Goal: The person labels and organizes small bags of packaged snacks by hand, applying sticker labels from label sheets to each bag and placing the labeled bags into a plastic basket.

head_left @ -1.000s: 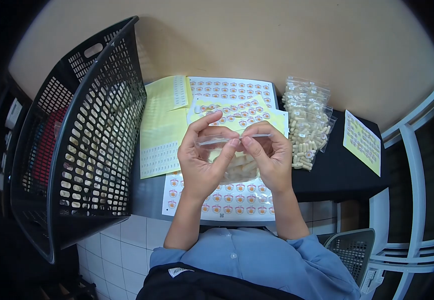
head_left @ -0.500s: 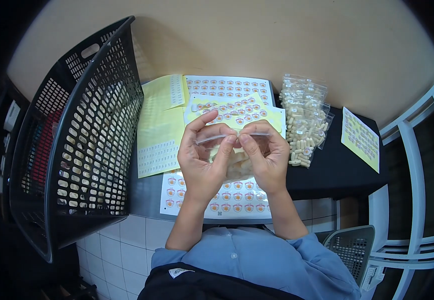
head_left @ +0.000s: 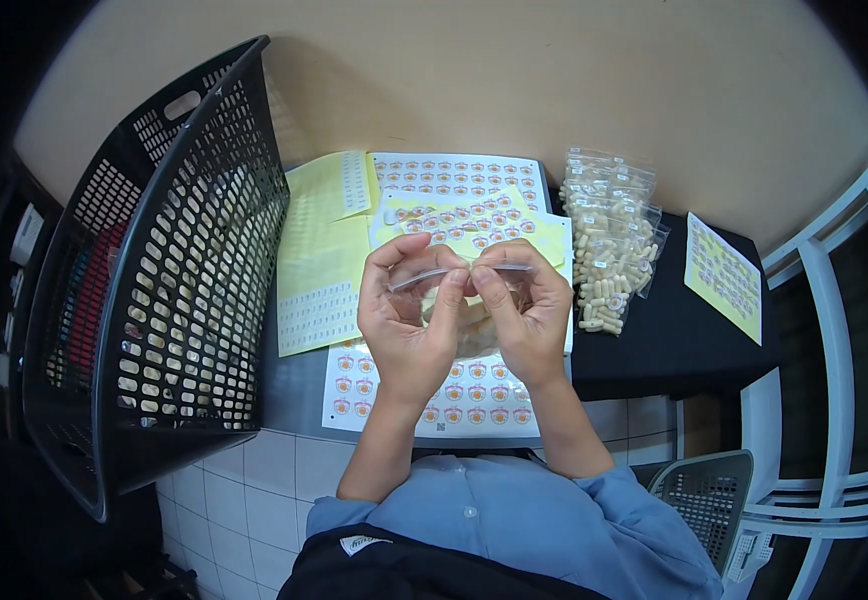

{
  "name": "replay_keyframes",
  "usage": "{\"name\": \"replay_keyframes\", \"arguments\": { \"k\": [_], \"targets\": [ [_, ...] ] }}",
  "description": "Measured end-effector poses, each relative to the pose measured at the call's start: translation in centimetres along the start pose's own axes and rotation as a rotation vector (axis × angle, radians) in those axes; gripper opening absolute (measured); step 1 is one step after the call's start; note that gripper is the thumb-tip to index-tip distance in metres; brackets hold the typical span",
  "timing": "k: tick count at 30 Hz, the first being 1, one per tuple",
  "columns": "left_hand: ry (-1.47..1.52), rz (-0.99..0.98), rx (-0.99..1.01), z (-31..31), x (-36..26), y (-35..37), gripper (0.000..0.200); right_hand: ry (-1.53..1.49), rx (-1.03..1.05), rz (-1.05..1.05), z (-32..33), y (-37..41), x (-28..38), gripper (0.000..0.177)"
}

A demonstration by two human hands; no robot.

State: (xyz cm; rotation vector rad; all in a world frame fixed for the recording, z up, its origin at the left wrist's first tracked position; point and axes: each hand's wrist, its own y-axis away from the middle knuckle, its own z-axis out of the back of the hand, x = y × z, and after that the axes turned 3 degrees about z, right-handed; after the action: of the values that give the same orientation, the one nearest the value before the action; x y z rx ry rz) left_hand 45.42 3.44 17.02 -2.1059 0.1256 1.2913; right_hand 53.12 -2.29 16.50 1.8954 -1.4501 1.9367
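Note:
A clear zip bag (head_left: pixel 476 338) of pale capsules hangs between my hands above the sticker sheets. My left hand (head_left: pixel 402 318) pinches the bag's top strip between thumb and fingers. Right beside it, my right hand (head_left: pixel 528 318) pinches the same strip, the two thumb tips nearly touching at its middle. Part of the bag is hidden behind my thumbs and palms. Beneath lies a white sheet of round orange-and-pink stickers (head_left: pixel 476 404). Farther back, a yellow-backed sticker sheet (head_left: pixel 494 215) rests on other sheets.
Filled capsule bags (head_left: pixel 609 240) overlap in a row on the black cloth (head_left: pixel 644 345) at right, near another sticker sheet (head_left: pixel 724 278). Yellow label sheets (head_left: pixel 322 265) lie at left. A tall black basket (head_left: pixel 189 290) with filled bags stands beside the table; a grey basket (head_left: pixel 702 500) is low right.
Both hands stay on the bag's top strip, with only slight shifts of the fingers. The left index finger has bent down a little. The whole view has moved very slightly.

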Motion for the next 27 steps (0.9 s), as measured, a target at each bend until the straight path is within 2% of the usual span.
{"name": "replay_keyframes", "arguments": {
  "k": [5,7,11,13,17,19,23,25,27],
  "targets": [
    [0.013,-0.003,-0.008,0.2,0.3,-0.3,0.034,0.014,0.024,-0.005,-0.2,-0.1,-0.1,0.007],
    [0.009,0.024,-0.015,0.3,0.4,-0.4,0.035,0.038,-0.049,0.072,-0.5,-0.1,-0.1,0.009],
    [-0.012,0.044,-0.011,0.2,0.7,-0.5,0.038,-0.036,-0.025,0.025,0.3,-0.1,-0.6,0.01],
    [-0.015,0.037,-0.002,-0.1,0.5,-0.5,0.049,0.066,-0.021,0.09,0.5,-0.2,-0.6,0.009],
    [0.016,0.047,-0.005,-0.3,0.0,-0.9,0.063,-0.011,-0.037,0.04,0.6,-0.3,-0.4,0.009],
    [-0.028,0.034,0.054,-0.2,0.3,-1.1,0.07,0.003,-0.005,0.038,0.9,-0.3,-0.7,0.009],
    [-0.007,0.019,0.036,-0.4,0.9,-1.1,0.07,-0.029,-0.026,0.047,1.1,-0.4,-0.6,0.008],
    [0.005,0.015,0.017,-0.7,0.9,-1.1,0.07,0.101,-0.078,0.129,1.4,-0.4,-0.6,0.007],
    [0.007,0.012,0.017,-0.9,1.1,-1.0,0.069,0.098,-0.108,0.135,1.3,-0.4,-0.6,0.008]
  ]
}}
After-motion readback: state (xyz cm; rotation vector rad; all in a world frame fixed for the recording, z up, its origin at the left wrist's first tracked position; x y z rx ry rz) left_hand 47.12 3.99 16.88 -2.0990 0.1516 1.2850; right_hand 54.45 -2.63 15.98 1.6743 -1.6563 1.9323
